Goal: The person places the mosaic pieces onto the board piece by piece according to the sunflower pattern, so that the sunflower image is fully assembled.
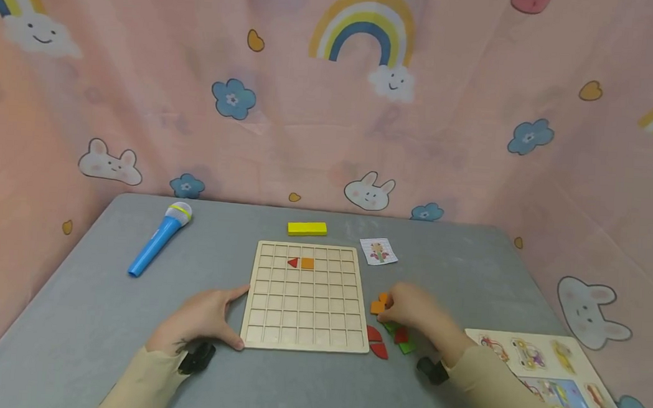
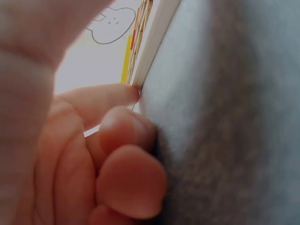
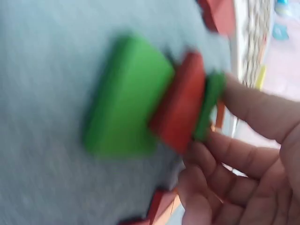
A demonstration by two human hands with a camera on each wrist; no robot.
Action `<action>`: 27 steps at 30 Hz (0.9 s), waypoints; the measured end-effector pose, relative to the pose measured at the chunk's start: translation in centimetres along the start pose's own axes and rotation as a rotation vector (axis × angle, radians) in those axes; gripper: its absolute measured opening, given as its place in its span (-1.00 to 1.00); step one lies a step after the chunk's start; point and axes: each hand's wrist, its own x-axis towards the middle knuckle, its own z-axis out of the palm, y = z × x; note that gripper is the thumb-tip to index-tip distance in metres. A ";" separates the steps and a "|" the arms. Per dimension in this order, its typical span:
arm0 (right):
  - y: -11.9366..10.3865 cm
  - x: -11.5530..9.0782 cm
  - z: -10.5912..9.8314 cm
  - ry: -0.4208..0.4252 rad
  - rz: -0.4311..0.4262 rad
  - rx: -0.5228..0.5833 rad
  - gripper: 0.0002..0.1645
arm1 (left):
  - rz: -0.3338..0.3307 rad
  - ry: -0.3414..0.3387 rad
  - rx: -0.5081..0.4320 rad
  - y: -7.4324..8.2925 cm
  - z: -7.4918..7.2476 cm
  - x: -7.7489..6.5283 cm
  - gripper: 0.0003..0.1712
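A wooden grid board (image 1: 303,347) lies mid-table, with a red triangle (image 1: 293,262) and an orange square (image 1: 307,263) in its upper cells. My left hand (image 1: 201,321) touches the board's left edge, thumb and index finger spread apart. To the right of the board, my right hand (image 1: 418,309) is over a small pile of blocks. In the right wrist view, its thumb and fingertips pinch a thin green block (image 3: 209,105). A red block (image 3: 183,103) and a larger green block (image 3: 129,101) lie close by. Orange blocks (image 1: 377,307) sit beside the fingers, partly hidden.
Red curved pieces (image 1: 378,351) lie against the board's right side. Behind the board are a yellow bar (image 1: 307,229) and a picture card (image 1: 378,251). A blue toy microphone (image 1: 155,243) rests at the left, and a picture puzzle board (image 1: 569,362) at the right front.
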 end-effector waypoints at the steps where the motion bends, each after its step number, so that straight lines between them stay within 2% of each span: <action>1: -0.3 -0.2 0.2 0.018 0.001 -0.018 -0.66 | 0.002 -0.002 -0.003 0.0 0.0 0.0 0.35; 5: -0.9 -0.7 0.6 0.076 0.004 -0.054 -0.64 | 0.018 -0.002 -0.006 -0.1 0.0 0.0 0.35; 11: 0.0 -0.4 0.4 0.064 0.035 0.042 -0.78 | 0.028 -0.007 -0.024 0.0 0.0 0.0 0.34; 16: 0.3 0.6 -1.7 0.058 0.021 0.218 -0.78 | 0.017 -0.013 -0.030 0.2 -0.2 -0.1 0.31; 20: -1.2 2.4 -3.2 0.084 -0.031 0.408 -0.85 | 0.008 -0.009 -0.042 0.4 -0.3 -0.2 0.30; 22: -2.3 3.6 -3.4 0.081 -0.046 0.492 -0.87 | 0.006 -0.008 -0.040 0.4 -0.4 -0.3 0.30; 24: -3.6 4.7 -3.2 0.070 -0.034 0.577 -0.80 | 0.005 -0.009 -0.035 0.4 -0.5 -0.3 0.30; 27: -5.5 6.4 -2.5 0.055 -0.033 0.637 -0.73 | 0.003 -0.009 -0.024 0.4 -0.5 -0.3 0.30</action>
